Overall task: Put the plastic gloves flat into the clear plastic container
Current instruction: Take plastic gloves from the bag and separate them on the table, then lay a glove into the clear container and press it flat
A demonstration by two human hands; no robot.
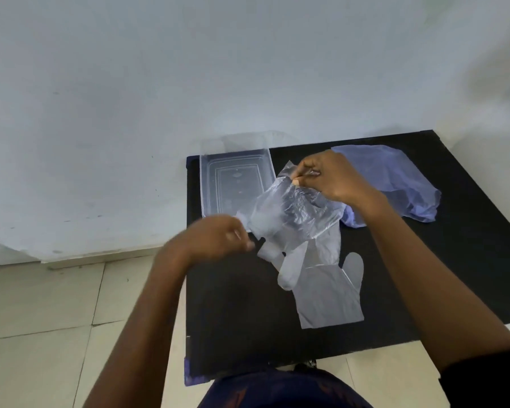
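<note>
A clear plastic glove (292, 214) hangs stretched between my two hands above the black board. My right hand (333, 178) pinches its upper edge. My left hand (218, 240), blurred, grips its lower left corner. The clear plastic container (209, 184) lies open at the board's far left corner, just behind the held glove. It looks empty. Another clear glove (327, 293) lies flat on the board below my hands, its fingers pointing away from me.
A crumpled bluish plastic bag (395, 181) lies at the back right of the black board (454, 275). The board rests on a tiled floor (56, 319) against a white wall (189, 83). The container's clear lid (242, 139) stands up behind it.
</note>
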